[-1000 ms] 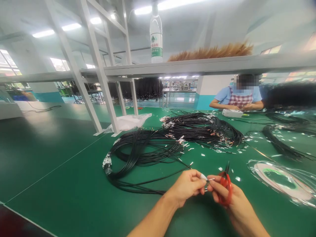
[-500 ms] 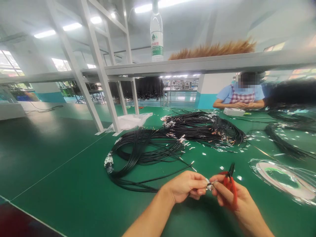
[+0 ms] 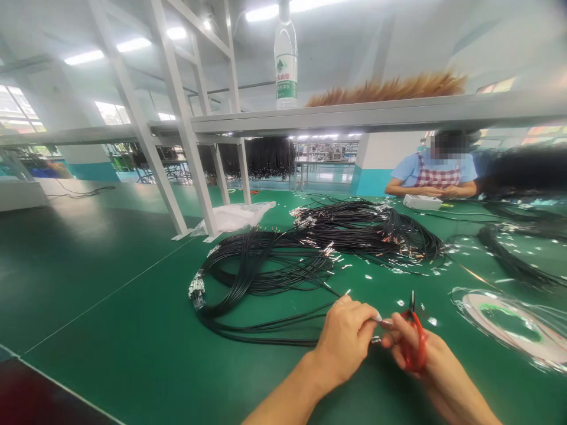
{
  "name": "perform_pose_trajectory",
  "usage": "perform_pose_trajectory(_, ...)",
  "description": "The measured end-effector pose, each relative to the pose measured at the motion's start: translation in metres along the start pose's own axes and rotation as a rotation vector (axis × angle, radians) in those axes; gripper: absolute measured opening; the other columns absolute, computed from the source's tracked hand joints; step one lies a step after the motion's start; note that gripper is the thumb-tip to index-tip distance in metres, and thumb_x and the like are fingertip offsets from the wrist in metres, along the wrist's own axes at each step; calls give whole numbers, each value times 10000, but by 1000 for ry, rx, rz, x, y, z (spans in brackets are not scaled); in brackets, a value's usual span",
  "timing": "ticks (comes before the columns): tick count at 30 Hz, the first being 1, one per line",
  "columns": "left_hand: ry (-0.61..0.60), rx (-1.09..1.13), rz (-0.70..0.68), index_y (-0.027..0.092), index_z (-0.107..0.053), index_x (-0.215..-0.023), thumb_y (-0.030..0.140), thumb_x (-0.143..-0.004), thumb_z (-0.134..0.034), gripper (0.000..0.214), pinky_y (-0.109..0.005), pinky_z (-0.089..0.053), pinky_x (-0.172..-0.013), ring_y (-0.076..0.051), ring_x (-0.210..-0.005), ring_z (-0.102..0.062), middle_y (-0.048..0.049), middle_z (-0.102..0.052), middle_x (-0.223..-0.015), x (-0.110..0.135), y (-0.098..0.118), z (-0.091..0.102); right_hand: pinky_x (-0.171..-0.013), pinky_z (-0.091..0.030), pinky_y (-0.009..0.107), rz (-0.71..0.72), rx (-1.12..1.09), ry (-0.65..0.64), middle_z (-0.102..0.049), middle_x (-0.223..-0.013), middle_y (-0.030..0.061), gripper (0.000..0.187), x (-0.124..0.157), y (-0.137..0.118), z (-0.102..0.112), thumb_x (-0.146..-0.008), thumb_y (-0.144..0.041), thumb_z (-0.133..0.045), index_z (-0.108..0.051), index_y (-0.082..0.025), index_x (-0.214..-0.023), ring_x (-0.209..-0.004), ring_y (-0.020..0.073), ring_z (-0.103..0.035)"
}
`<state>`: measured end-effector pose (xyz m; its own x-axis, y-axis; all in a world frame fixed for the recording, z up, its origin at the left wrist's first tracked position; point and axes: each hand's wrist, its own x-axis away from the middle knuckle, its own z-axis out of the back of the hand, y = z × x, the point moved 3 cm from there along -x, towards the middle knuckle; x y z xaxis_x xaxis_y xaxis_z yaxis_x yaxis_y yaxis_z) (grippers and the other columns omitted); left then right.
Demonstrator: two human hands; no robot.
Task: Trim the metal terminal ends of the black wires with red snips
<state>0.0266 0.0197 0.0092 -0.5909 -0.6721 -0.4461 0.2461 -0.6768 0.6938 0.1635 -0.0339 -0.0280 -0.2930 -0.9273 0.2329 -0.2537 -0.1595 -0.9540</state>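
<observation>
My left hand (image 3: 346, 337) is closed on black cables, whose lengths run from it leftward to the coil; a pale tip shows at its thumb and a metal end (image 3: 375, 339) lies just below its fingers. My right hand (image 3: 427, 354) is closed around red-handled pliers (image 3: 416, 342), with the black jaws pointing up and away. Its thumb and finger are close to the cable tip at my left hand; whether they touch it I cannot tell. A looped bundle of black cables (image 3: 248, 283) with metal ends lies beyond my left hand.
A larger cable pile (image 3: 363, 230) lies behind, with small pale scraps about it. At right is a flat ring of thin clear strands (image 3: 476, 310). A metal shelf (image 3: 354, 118) crosses above the green table (image 3: 133, 342). A co-worker (image 3: 436, 171) sits across the table.
My left hand has turned its back upward and shifted slightly right, and the pale tip sits higher. My right hand and the pliers have tilted slightly. The view has shifted a little.
</observation>
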Motion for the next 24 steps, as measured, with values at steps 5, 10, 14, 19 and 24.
perform_pose_trajectory(5,-11,-44,-43,203,-657,-909,188,-892,-415,243,-331,-338,-851,-192,-768,-514,-65,-632,-800,1,3,-1,-396,-192,212,12,44,-60,-485,-464,-21,394,-2,2,-1,-695,-532,-707,-607,-156,-629,-415,93,-346)
perform_pose_trajectory(10,-12,366,309,169,-622,-789,224,-827,-504,136,-262,-364,-629,-140,-620,-495,-25,-606,-665,-1,-10,-8,-430,-273,239,144,188,1,-595,-610,6,348,-6,5,1,-698,-534,-661,-592,-195,-734,-452,129,-434)
perform_pose_trajectory(14,-99,704,560,134,-553,-743,274,-786,-536,148,-220,-270,-507,-73,-476,-379,2,-563,-570,-1,-16,-11,-514,-331,308,331,748,319,-537,-505,-1,256,-11,-3,14,-718,-494,-544,-555,-240,-681,-485,192,-462)
perform_pose_trajectory(19,-126,837,614,127,-514,-825,284,-732,-583,195,-217,-271,-521,-52,-464,-370,0,-591,-586,-3,-15,-5,-512,-366,311,182,630,406,-567,-507,11,347,-15,-9,31,-739,-564,-543,-583,-219,-748,-506,205,-521)
perform_pose_trajectory(24,-140,907,587,127,-483,-925,261,-700,-603,288,-229,-271,-524,-58,-467,-386,4,-599,-588,-3,-19,-4,-388,-219,206,87,20,117,-558,-544,-32,481,-9,1,7,-642,-523,-742,-603,-163,-928,-404,82,-380)
